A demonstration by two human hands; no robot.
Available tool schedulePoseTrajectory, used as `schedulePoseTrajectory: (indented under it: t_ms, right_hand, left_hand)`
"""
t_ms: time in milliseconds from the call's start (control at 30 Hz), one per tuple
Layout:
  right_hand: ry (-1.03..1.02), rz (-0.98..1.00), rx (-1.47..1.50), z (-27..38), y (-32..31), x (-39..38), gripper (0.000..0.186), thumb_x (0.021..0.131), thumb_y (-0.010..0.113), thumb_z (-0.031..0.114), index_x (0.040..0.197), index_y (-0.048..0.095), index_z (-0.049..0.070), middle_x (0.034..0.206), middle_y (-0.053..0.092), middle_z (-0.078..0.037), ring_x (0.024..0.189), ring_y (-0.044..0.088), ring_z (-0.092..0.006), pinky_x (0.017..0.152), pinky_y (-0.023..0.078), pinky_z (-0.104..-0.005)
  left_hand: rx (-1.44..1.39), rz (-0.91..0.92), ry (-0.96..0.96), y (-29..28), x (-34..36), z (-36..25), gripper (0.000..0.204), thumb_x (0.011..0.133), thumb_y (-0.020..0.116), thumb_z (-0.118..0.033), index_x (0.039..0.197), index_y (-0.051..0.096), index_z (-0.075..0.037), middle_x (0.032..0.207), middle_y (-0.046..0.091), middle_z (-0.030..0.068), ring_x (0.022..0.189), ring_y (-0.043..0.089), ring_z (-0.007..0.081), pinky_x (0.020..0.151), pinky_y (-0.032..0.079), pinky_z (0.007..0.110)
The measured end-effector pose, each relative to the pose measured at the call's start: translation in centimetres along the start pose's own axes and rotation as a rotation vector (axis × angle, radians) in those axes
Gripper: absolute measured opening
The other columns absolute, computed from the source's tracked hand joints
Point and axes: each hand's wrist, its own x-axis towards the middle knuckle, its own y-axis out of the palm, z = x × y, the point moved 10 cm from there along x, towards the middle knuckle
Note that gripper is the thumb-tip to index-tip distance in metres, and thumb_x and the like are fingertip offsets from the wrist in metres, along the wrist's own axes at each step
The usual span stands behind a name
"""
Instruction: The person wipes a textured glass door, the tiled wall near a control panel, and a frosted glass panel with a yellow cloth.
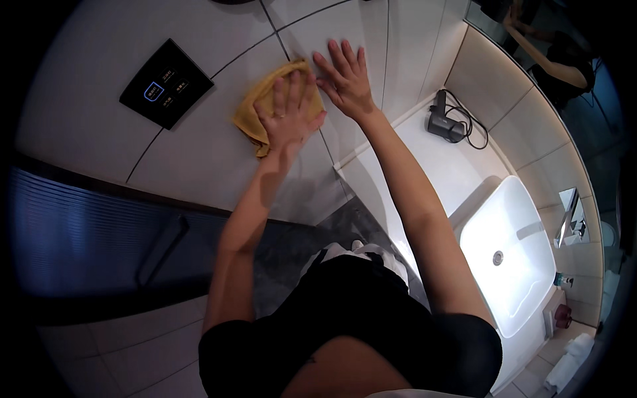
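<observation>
My left hand lies flat with its fingers spread on a yellow cloth, pressing it against the pale tiled wall. The cloth is bunched at its lower end and spreads out past the fingers on both sides. Just right of it, my right hand rests on the same wall, fingers outstretched and nothing in them. Left of the cloth, a black touch panel with one lit blue outline is set in the wall.
A white counter on the right bears a dark hair dryer with a coiled cord and a white basin. A chrome tap and a mirror are beyond. A ribbed dark door stands lower left.
</observation>
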Motion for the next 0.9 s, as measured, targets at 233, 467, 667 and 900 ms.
schedulePoseTrajectory:
  t_ms: [233,467,667,900]
  right_hand:
    - [-0.068,0.009,-0.014,-1.2,-0.6,0.1,0.051,0.085,0.064,0.027,0.134,0.052,0.032,0.142,0.046,0.001,0.133,0.039,-0.0221,0.108,0.03,-0.0479]
    - [0.007,0.097,0.145,-1.4,-3.7,1.6,0.049,0.085,0.062,0.013,0.132,0.052,0.023,0.137,0.05,-0.004,0.119,0.051,-0.0285,0.097,0.043,-0.0442]
    - [0.264,-0.121,0.11,-2.9,-11.3,0.1,0.044,0.093,0.049,0.011,0.135,0.044,0.004,0.136,0.048,-0.015,0.121,0.049,-0.032,0.103,0.036,-0.0384]
    - [0.394,-0.34,0.239,-1.4,-15.8,-0.6,0.043,0.098,0.04,0.02,0.137,0.042,0.0,0.134,0.05,-0.017,0.127,0.045,-0.0284,0.108,0.03,-0.0393]
  left_hand:
    - [0.17,-0.021,0.083,0.8,-1.1,-3.4,0.099,0.068,0.05,-0.08,0.149,0.026,-0.027,0.155,0.02,0.0078,0.144,0.011,0.0359,0.103,0.002,0.072]
    - [0.008,-0.022,0.146,1.5,-1.4,-4.4,0.096,0.064,0.061,-0.073,0.145,0.035,-0.028,0.153,0.025,0.0045,0.143,0.015,0.0312,0.106,0.005,0.068]
    - [-0.102,0.071,0.2,-1.4,4.3,-2.6,0.104,0.056,0.07,-0.065,0.146,0.031,-0.03,0.155,0.023,-0.002,0.144,0.016,0.0229,0.108,0.008,0.065]
    - [-0.121,0.089,0.3,-4.0,12.1,-3.4,0.106,0.063,0.069,-0.061,0.15,0.02,-0.026,0.156,0.016,-0.0016,0.145,0.01,0.0225,0.107,0.014,0.066]
